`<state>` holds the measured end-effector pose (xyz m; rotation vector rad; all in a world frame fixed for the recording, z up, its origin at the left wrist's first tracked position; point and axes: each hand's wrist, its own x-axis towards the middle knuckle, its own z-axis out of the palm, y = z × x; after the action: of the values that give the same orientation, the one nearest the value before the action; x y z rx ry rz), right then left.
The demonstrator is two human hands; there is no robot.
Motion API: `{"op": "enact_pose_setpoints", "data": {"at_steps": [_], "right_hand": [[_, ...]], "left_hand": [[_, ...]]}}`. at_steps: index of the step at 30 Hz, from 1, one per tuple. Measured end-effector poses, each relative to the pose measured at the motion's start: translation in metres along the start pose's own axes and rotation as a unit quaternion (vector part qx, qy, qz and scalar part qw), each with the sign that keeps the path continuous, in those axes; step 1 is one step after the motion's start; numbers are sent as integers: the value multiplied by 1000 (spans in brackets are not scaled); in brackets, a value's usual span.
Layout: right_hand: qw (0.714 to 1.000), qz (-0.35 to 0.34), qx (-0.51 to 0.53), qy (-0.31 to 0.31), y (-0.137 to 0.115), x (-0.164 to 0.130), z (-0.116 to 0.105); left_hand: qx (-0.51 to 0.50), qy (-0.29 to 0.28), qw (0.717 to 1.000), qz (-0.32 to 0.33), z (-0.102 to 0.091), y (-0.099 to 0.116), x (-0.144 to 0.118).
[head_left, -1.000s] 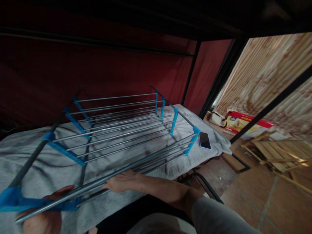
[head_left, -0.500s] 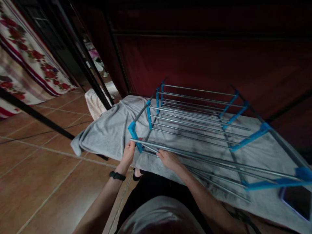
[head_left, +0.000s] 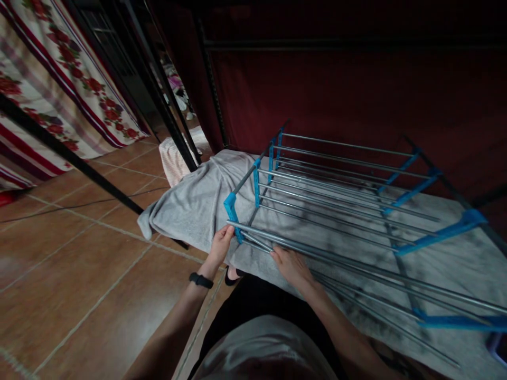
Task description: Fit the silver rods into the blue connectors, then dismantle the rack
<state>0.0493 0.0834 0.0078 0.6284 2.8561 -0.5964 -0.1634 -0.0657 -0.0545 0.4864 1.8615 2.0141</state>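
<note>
A rack of grey metal tubes (head_left: pixel 317 198) with blue plastic brackets lies on a grey blanket. My left hand (head_left: pixel 222 245) is closed at the near left corner, its fingers pinching the lower part of a blue bracket (head_left: pixel 233 211). Just right of it, my right hand (head_left: pixel 291 264) is closed around a thin metal rod (head_left: pixel 257 241), whose left end meets that bracket. A thicker loose tube (head_left: pixel 332 257) slants across the rack above my right hand. More loose rods (head_left: pixel 380 311) lie on the blanket near my right forearm.
The grey blanket (head_left: pixel 190 198) covers a low surface backed by a dark red panel (head_left: pixel 336 95). Black metal posts (head_left: pixel 164 100) rise at the left. A floral curtain (head_left: pixel 91 95) hangs beyond them over a tiled floor (head_left: pixel 99 274). A dark device (head_left: pixel 497 345) lies at the right edge.
The view has swung left, so the rack and both hands appear farther right. My hands keep nearly the same places on the bracket and the rod.
</note>
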Motion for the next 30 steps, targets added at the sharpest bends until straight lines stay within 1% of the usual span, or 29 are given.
{"op": "enact_pose_setpoints", "data": {"at_steps": [7,14,17,23,30], "right_hand": [[1000,-8,-3,3,-1,-1,-4],[1000,-8,4,14,-2,5,-2],[1000,-3,7,14,-3,8,4],[999,-7,14,47,0,11,12],[998,0,3,59,-2,12,16]], "left_hand": [[-4,-18,1000,-2,-2,-8,2],[-9,-25,1000,-2,-1,-6,3],[-15,-19,1000,-7,-1,-6,4],[-36,1,999,-7,-1,-14,8],[-16,9,1000,-8,-2,-16,10]]}}
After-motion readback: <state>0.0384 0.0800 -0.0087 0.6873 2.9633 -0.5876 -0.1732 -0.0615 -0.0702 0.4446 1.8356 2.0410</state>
